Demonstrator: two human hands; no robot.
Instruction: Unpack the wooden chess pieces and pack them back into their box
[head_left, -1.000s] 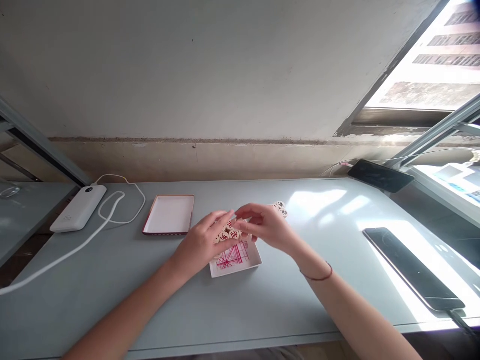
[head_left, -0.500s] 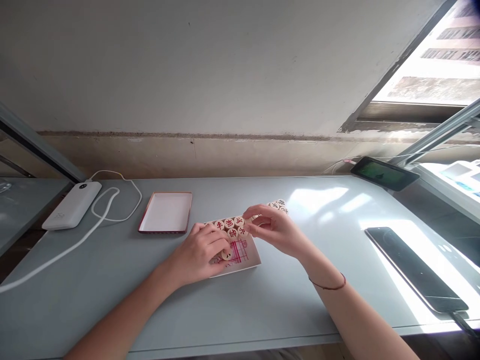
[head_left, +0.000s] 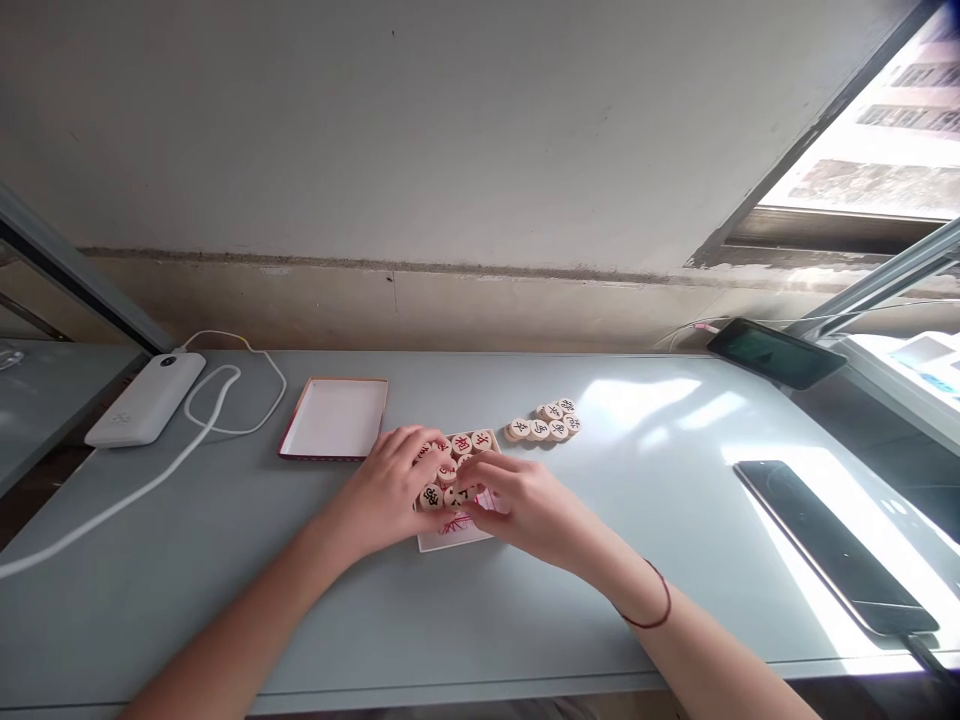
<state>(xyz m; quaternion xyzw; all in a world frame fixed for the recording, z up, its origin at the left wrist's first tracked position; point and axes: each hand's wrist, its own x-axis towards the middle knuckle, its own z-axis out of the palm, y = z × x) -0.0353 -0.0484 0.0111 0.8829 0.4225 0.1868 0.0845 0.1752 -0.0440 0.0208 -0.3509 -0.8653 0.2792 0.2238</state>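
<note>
A shallow open box (head_left: 457,541) with pink-red lines on its bottom holds several round xiangqi pieces (head_left: 481,440) with red and black characters. My left hand (head_left: 394,480) lies across its left side, fingers curved and apart, with thumb and index finger on either side of some pieces. From the right, my right hand (head_left: 525,500) reaches over the box, thumb and index finger pinching a black-marked xiangqi piece (head_left: 466,494) near the left thumb. Its fingers partly cover the pieces. Beyond it, several black-marked xiangqi pieces (head_left: 539,430) lie on the table in stacks.
Left of the box lies an open lid (head_left: 335,419), white inside. A white power bank (head_left: 146,400) with a looped white cable (head_left: 187,443) is at the far left. One phone (head_left: 832,545) lies on the right; another phone (head_left: 776,352) leans at the back right.
My right hand has moved left and nearer from the box's far right, now with a black-marked piece over the box. The stacked pieces behind it are uncovered. My left fingers have spread.
</note>
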